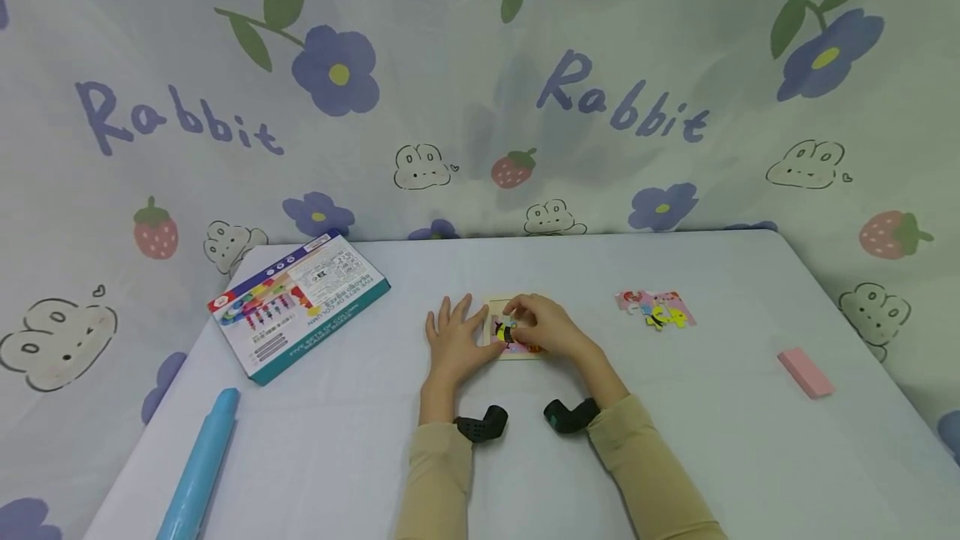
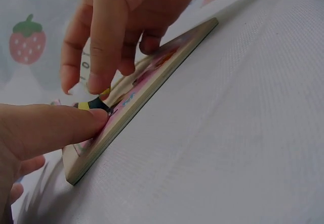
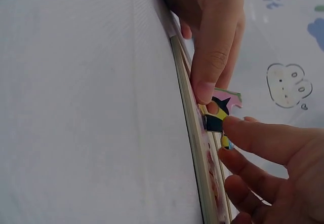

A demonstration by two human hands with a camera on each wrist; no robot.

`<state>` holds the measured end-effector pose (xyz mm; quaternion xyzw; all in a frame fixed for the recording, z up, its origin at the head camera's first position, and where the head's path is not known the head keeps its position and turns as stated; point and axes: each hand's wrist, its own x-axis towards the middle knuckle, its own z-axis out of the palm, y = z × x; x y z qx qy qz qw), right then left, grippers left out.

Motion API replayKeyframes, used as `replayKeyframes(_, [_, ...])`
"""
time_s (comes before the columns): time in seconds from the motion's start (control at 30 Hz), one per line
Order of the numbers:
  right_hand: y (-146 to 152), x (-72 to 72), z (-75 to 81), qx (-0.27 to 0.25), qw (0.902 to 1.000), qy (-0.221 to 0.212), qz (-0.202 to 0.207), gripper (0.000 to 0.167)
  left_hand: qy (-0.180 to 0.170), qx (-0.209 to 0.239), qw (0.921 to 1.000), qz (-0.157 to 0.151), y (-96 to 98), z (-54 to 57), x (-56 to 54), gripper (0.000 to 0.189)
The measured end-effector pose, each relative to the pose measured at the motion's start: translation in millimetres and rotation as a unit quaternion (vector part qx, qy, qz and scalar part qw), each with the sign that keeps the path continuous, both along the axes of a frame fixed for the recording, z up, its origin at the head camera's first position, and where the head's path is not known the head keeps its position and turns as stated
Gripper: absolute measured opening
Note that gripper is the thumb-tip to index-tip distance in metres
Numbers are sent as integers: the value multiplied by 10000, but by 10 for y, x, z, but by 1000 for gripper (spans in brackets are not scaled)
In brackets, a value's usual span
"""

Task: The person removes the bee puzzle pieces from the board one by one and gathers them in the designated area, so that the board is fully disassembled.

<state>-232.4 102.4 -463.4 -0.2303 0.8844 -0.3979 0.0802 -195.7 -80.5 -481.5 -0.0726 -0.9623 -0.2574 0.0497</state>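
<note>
A small wooden-framed puzzle board [image 1: 517,357] lies on the white table between my hands. On it is a pink puzzle piece [image 3: 234,99] with a yellow-and-black bee pattern, tilted up from the board in the right wrist view. The left hand [image 1: 453,348] has its fingers spread along the board's left side, and its straight thumb [image 2: 83,125] presses near the piece. From the other side, the right hand [image 1: 553,327] pinches the piece between thumb and forefinger. Part of the board's picture is hidden under the hands.
Several loose puzzle pieces [image 1: 678,311] lie in a cluster to the right. Farther right is a pink block [image 1: 806,372]. A toy box [image 1: 300,307] lies at the back left, with a blue tube [image 1: 198,465] near the left front. A patterned cloth [image 1: 450,90] hangs behind.
</note>
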Motion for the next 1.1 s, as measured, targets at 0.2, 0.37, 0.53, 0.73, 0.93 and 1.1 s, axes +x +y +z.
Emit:
replayKeyframes(0.2, [-23,22,17,-357,9990,-236,-115,13,13,46,10000,-2,2,2,3,66])
replayKeyframes(0.37, [-24,25,11,-371,9984,-271,-340,13,-9,-24,10000,2,2,-11,-9,66])
replayKeyframes(0.53, [23,12,24,-534,9959,-462,-572,15,-30,-39,10000,18,4,-16,-12,66])
replayKeyframes(0.73, [98,3,80,-623,9909,-641,-1008,15,-24,-43,10000,19,6,-22,-13,67])
replayKeyframes(0.93, [260,-45,141,-873,9783,-1157,-1483,18,-15,-33,10000,23,6,-27,-18,67])
replayKeyframes(1.1, [436,-77,161,-966,9716,-1372,-1666,20,-21,-26,10000,31,5,-29,-19,67])
